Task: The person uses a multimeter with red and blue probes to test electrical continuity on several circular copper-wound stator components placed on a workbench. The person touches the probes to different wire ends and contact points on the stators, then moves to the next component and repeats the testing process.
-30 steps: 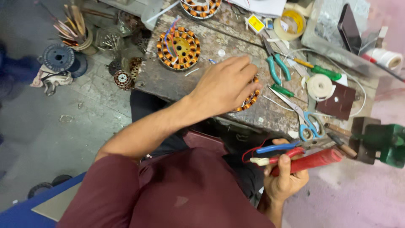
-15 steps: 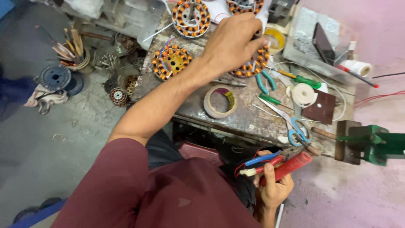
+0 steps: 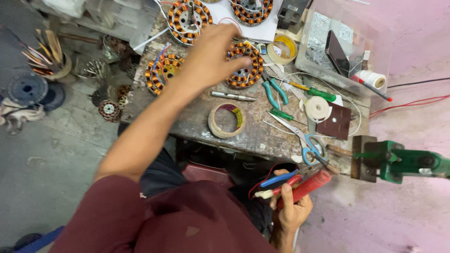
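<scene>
The left hand [image 3: 211,58] is stretched out over the worn tabletop [image 3: 197,117], fingers spread and resting on the near rim of a round stator [image 3: 243,65] wound with orange copper coils; the hand is blurred, so I cannot tell whether the fingers have closed on the rim or only lie on it. That stator sits flat in the middle of the tabletop, with a similar one [image 3: 161,72] to its left and two more at the far edge. Down by the lap, the right hand [image 3: 290,211] is clamped around a bundle of tools [image 3: 300,182], red and blue handles sticking out to the right. A roll of tape [image 3: 227,120] lies just in front of the stator, a metal rod [image 3: 233,96] between them, and green-handled pliers [image 3: 274,91] just to its right. To handle the stator well, I would say the fingers ought to bear on the steel core rather than the windings, and lift it clear rather than drag it over the rod.
</scene>
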